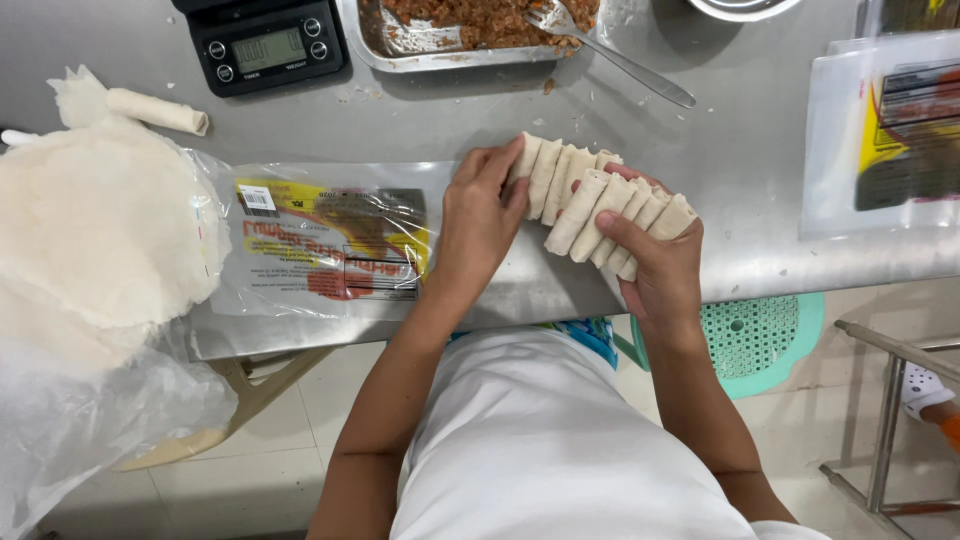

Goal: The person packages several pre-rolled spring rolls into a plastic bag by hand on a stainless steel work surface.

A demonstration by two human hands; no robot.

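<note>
— Where do the spring rolls [597, 205] sit against the fingers?

— Right between them. The left hand [480, 222] presses flat against the near-left end of the row, fingers straight and together, fingertips up at the first roll. The right hand [655, 262] cups the other end, thumb laid over the top of a middle roll, fingers curled under the last ones — a loose clasp, not a fist.

— And their long axis?

— Each roll runs away from the palms, tilted slightly rightward; the row itself stretches from one hand across to the other, on the steel table [740, 150]. Both hands touch it, neither nearer.

— Anything else by the fingers?

— Left of the left hand, an empty printed wrapper bag [320, 245]; beyond it a stack of wrappers [95, 240] and one stray roll [157, 111]. Past the fingertips, a filling tray [440, 35] with a fork [610, 55], and a scale [262, 42].
</note>
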